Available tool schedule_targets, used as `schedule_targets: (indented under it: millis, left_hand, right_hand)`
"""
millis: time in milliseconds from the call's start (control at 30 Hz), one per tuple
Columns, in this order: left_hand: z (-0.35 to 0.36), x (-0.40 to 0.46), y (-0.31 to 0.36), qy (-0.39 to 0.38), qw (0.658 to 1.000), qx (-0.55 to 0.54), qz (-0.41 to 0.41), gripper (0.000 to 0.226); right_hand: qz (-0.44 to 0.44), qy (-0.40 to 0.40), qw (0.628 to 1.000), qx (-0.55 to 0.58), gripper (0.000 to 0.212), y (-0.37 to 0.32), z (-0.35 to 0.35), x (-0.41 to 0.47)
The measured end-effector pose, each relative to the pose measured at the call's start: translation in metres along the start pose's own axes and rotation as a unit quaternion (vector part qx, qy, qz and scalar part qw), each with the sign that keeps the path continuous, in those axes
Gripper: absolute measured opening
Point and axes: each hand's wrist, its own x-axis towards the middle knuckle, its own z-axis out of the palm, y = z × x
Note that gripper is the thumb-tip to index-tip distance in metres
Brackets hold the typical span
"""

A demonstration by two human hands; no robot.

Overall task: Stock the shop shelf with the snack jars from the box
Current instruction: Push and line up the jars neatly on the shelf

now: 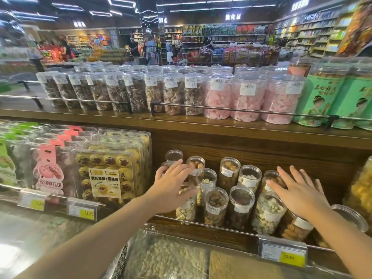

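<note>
a: where are the snack jars (240,204)?

b: on the lower shelf (251,150), in the wooden compartment, standing tilted back in rows behind a metal rail (205,224). clear lids, nuts of several sorts inside.

a: and the hands?

b: both reach in. the left hand (171,190) lies over the jars at the left end of the group, fingers straight and together; it is blurred, so i cannot tell whether it touches them. its grip holds nothing that shows.

a: the right?

b: the right hand (300,193) is spread flat, fingers straight and apart, over the jars at the right end. nothing is held in that grip.

a: around them?

b: cookie trays (109,174) to the left, a yellow price tag (284,255) on the rail below. the upper shelf (221,123) carries bigger jars, some with pink sweets (244,99), then green tins (320,99).
</note>
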Motion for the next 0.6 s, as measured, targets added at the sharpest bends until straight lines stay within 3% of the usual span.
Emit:
schedule_targets:
  millis: [233,400,600]
  left_hand:
    - [-0.011,-0.026,-0.014,-0.03,0.993,-0.105,0.053,0.031]
    - [-0.019,-0.028,-0.019,-0.01,0.996,-0.076,-0.051,0.027]
    - [-0.038,-0.028,-0.022,-0.016,0.993,-0.057,-0.102,0.025]
  right_hand:
    - [-0.006,0.002,1.0,0.003,0.087,0.001,0.0,-0.001]
    - [-0.005,-0.001,1.0,0.002,0.086,-0.001,-0.002,-0.002]
    - [-0.005,0.0,1.0,0.003,0.087,0.001,-0.001,-0.001]
